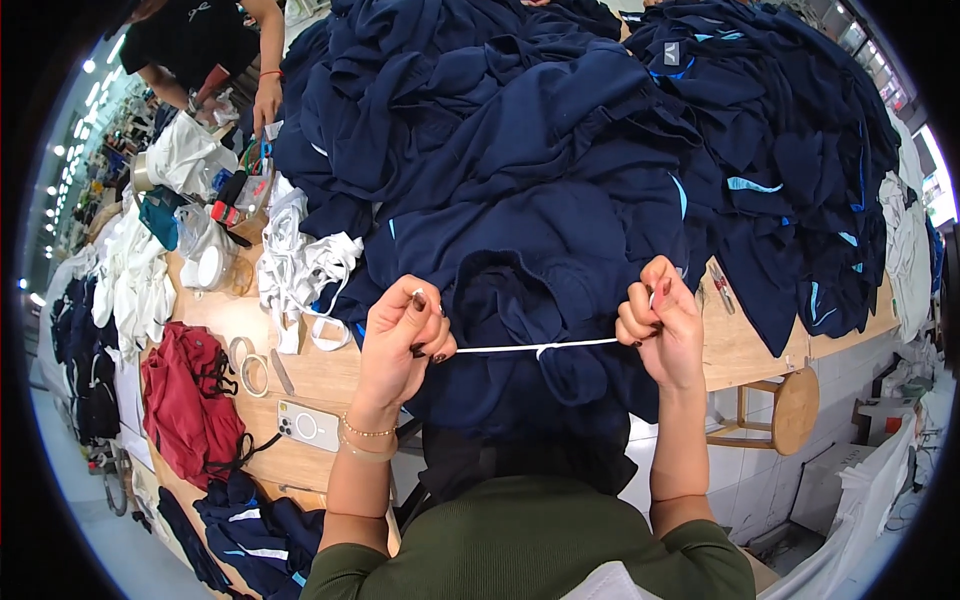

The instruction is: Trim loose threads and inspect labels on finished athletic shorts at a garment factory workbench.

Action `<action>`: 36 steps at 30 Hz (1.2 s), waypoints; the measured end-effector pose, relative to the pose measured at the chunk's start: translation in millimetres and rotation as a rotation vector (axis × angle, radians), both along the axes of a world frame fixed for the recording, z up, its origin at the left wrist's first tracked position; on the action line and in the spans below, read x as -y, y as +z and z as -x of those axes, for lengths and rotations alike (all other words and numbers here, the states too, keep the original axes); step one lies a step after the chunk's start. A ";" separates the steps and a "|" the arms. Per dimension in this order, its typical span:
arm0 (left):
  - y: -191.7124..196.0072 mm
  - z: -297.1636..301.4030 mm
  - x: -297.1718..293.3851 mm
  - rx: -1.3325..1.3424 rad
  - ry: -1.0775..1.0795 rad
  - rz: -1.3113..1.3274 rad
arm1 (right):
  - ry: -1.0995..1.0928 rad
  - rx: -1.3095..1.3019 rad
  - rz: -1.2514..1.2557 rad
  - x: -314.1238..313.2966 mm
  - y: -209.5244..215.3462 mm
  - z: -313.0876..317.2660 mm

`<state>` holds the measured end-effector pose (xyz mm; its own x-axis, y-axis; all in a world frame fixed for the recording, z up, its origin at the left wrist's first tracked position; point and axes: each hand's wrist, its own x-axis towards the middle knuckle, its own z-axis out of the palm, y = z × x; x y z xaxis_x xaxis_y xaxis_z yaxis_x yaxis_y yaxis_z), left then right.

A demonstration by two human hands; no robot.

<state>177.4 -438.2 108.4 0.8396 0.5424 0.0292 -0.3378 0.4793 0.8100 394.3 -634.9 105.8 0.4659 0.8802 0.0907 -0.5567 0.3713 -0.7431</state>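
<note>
A white drawstring (490,349) is stretched taut between my two hands, with a knot or loop near its middle. My left hand (405,335) is closed round one end. The other end is gripped in the closed fingers of my right hand (660,325). Just beneath the cord lies a navy garment (540,225), its gathered opening facing me and part of it hanging over the table edge toward my lap. Whether the cord runs into the garment at the knot, I cannot tell.
Navy garments (460,100) heap up across the table. To the left lie white straps (290,260), tape rolls (250,370), a phone (308,425) and a red bag (190,400). Small snips (720,287) rest at right, above a wooden stool (795,410). Another person's hand (267,100) is at far left.
</note>
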 end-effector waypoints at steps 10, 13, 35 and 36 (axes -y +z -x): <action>46.8 -50.2 18.9 -0.154 -0.397 -0.186 | 0.030 0.601 -0.081 -54.1 63.3 10.3; 40.6 -52.2 15.8 -0.096 -0.309 -0.116 | -0.152 0.602 0.032 -61.5 55.7 9.0; 20.7 -18.9 -9.7 -0.080 0.112 -0.052 | 0.235 0.154 0.291 -48.8 -1.1 18.2; 23.6 -19.5 -7.6 -0.090 0.107 -0.054 | 0.205 0.302 0.341 -48.8 -0.8 21.2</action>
